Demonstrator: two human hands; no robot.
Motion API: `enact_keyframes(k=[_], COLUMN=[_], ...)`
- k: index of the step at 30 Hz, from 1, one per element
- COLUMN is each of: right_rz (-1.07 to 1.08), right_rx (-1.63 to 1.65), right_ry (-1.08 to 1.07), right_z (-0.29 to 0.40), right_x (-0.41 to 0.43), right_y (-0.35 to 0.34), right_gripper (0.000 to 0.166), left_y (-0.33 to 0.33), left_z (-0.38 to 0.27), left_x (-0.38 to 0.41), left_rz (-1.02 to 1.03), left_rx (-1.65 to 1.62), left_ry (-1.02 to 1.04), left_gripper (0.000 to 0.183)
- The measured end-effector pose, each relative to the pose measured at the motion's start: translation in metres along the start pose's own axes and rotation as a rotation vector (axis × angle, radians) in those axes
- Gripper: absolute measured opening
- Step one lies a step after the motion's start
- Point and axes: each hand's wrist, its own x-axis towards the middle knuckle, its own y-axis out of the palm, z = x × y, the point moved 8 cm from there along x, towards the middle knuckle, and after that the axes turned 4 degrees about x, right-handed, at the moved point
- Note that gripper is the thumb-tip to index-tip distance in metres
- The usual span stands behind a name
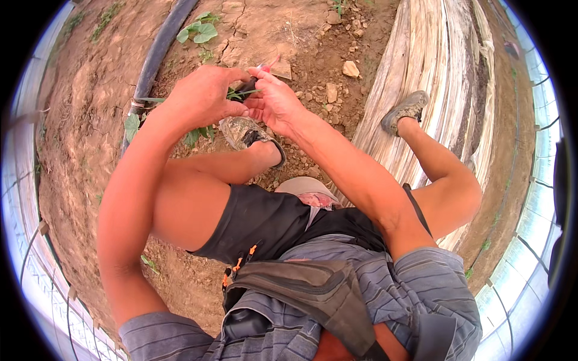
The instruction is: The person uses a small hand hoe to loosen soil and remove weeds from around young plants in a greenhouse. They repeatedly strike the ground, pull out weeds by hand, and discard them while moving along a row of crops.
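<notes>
My left hand point(203, 97) and my right hand point(275, 101) meet above the soil, fingertips close together. Between them is a small dark object point(246, 88) with green plant leaves point(233, 94) against it; its kind cannot be told. My left thumb and forefinger close around its left side. A red-tipped thing point(264, 68) shows at my right fingertips, mostly hidden by them. The fingers of my right hand are curled, and they cover part of what it grips.
A dark hose point(156, 54) runs along the soil at the left, beside a leafy seedling point(201, 31). Loose stones point(350, 69) lie ahead. Crumpled whitish plastic sheeting point(415, 54) stretches along the right, under one camouflage shoe point(405, 112); the other shoe point(246, 133) is below my hands.
</notes>
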Motion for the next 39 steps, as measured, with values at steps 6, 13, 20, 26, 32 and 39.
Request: enact_keyframes(k=[6,13,20,26,32,39], right_rz=[0.092,-0.243,-0.094,-0.329,-0.383,-0.453], right_rx=[-0.043,-0.916,-1.813,-1.413,0.071,-0.008], right_ry=[-0.007,-0.093,-0.029,-0.026,0.186,0.222], right_z=[0.034,0.066,-0.011,-0.026,-0.056,-0.061], right_x=[0.023,0.078,0.109,0.125,0.104,0.082], right_y=[0.003,-0.138,-0.201,-0.236,-0.261,-0.250], right_gripper=[0.064,0.053,0.048,0.030,0.024,0.015], left_y=[-0.014,-0.010,-0.025,-0.027,-0.028,-0.023], left_z=[-0.004,0.002,0.030,0.025,0.021,0.015], left_x=[0.026,0.028,0.030,0.040,0.040,0.033], left_rz=[-0.125,-0.177,-0.148,-0.211,-0.244,-0.168], left_rx=[0.007,-0.082,-0.158,-0.136,-0.204,-0.109], left_ry=[0.063,0.056,-0.173,-0.149,-0.124,-0.106], left_gripper=[0.047,0.042,0.040,0.037,0.032,0.031])
